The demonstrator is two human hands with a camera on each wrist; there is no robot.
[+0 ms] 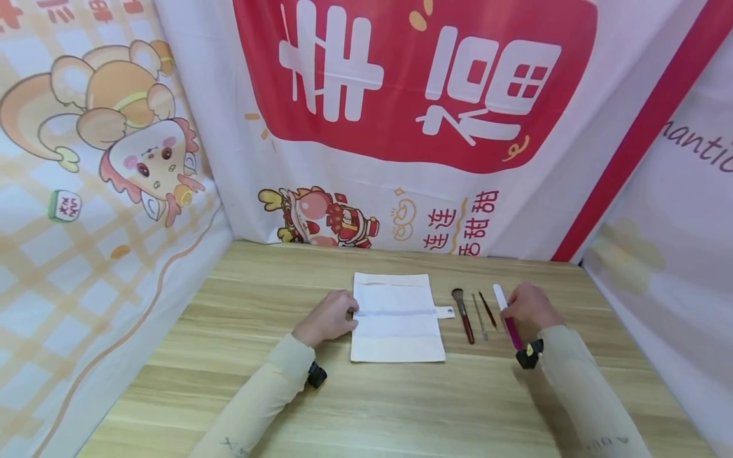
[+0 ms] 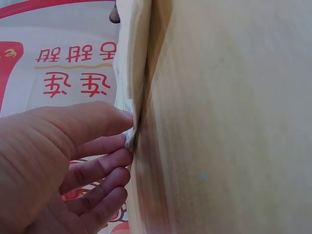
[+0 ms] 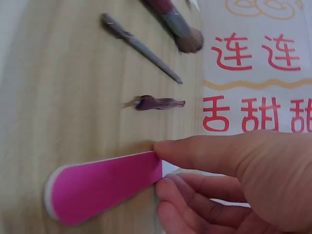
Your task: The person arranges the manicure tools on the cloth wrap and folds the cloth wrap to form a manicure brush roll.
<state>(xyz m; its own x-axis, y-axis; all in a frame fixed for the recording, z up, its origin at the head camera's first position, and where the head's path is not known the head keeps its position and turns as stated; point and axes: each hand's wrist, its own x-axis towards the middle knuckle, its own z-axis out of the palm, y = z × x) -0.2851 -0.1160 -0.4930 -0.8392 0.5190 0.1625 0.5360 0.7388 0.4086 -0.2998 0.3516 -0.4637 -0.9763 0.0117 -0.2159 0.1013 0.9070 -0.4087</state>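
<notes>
A white fabric roll-up pouch [image 1: 397,326] lies spread flat, its small snap tab [image 1: 445,312] pointing right. My left hand [image 1: 329,316] pinches the pouch's left edge between thumb and fingers; the left wrist view shows the thumb on the cloth edge [image 2: 138,73]. On the right, my right hand [image 1: 532,306] grips a nail file [image 1: 513,332], white at one end and magenta at the other, near its middle. Left of the file lie a short dark slim tool [image 1: 488,310], a thin metal cuticle tool [image 1: 480,318] and a makeup brush [image 1: 464,318] with a reddish-brown handle.
Everything lies on a wood-grain table [image 1: 401,407]. Printed cloth hangs behind it [image 1: 321,152], at its left [image 1: 51,267] and at its right [image 1: 670,229]. Each wrist wears a small black camera.
</notes>
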